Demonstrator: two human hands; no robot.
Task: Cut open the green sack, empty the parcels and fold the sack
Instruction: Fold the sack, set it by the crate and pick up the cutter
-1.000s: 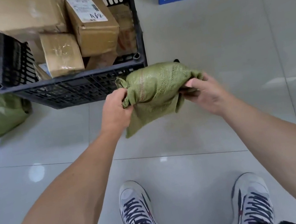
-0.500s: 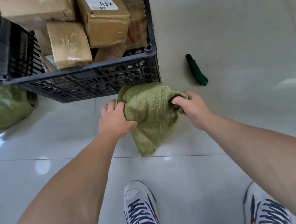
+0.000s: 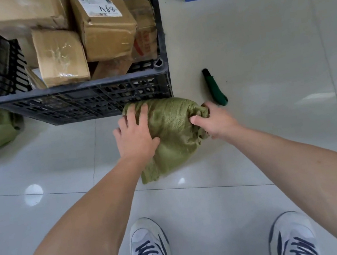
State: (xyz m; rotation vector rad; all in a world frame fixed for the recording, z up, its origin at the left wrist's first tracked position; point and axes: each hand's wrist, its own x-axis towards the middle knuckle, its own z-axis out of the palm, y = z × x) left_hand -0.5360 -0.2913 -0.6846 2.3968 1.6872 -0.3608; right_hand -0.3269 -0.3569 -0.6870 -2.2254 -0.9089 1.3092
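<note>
Glossy pale floor tiles (image 3: 259, 35) (reflecting lights), black crate (image 3: 84, 101), bundled green sack (image 3: 171, 124)

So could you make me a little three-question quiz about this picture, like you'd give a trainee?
1. True or false: the green cutter lies inside the black crate.
2. Which hand grips the bunched end of the folded green sack: A) left hand B) right hand?
3. What fills the crate?

Key: 1. False, it lies on the floor beside it. 2. B; the left lies flat on top. 3. Cardboard parcels.
</note>
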